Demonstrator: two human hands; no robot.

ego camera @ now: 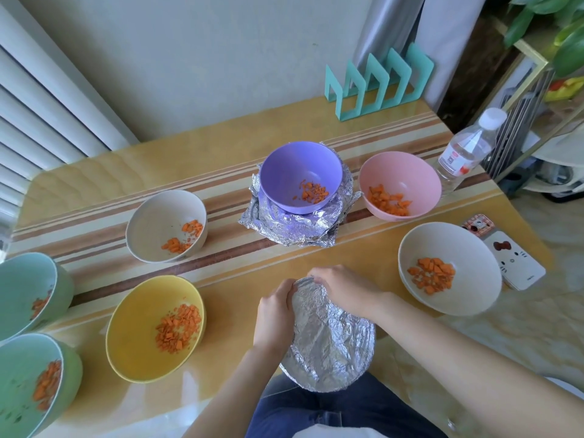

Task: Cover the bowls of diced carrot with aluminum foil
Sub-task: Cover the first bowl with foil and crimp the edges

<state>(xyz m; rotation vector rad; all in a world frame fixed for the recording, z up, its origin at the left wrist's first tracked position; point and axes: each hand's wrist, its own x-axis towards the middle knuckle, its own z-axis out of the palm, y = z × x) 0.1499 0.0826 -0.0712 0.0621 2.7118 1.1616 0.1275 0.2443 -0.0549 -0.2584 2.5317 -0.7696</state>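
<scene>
A bowl wrapped in crinkled aluminum foil [331, 343] stands at the table's near edge. My left hand [274, 314] grips its left rim and my right hand [344, 289] presses the foil down over its far rim. Several uncovered bowls of diced carrot stand around it: a yellow bowl [126, 336], a cream bowl [148, 226], a pink bowl [407, 172], a wide cream bowl [467, 248], and two green bowls [19, 279] [19, 374] at the left. A purple bowl [300, 162] with carrot sits on a pile of loose foil sheets [290, 226].
A plastic water bottle [464, 150] stands at the far right edge. A phone in a cat case [515, 260] lies by the wide cream bowl. A teal file rack [379, 83] stands at the back against the wall. The table [221, 147] is yellow with stripes.
</scene>
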